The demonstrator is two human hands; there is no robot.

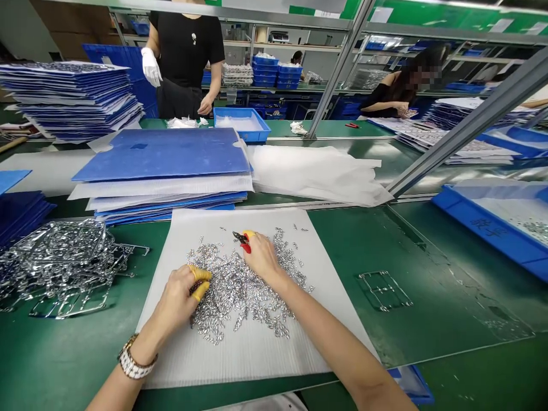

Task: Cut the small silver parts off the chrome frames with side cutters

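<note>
My right hand [262,254] is closed around small cutting pliers with red handles [245,242], their dark jaws pointing left over a heap of small shiny silver metal pieces [244,291]. The pieces are spread on a white foam sheet [180,354]. At the heap's left edge is my left hand [182,291], with yellow finger covers on thumb and forefinger. Those two fingertips are curled close together among the pieces; whatever lies between them is too small to make out. A watch circles the left wrist.
A tangle of silver metal frames [60,262] lies left; one bare frame [385,290] lies right. Blue sheets [166,154] are stacked ahead, beside white foam [317,171]. A blue tray [492,228] stands right. A slanted metal post [471,120] crosses the right. Two co-workers are beyond.
</note>
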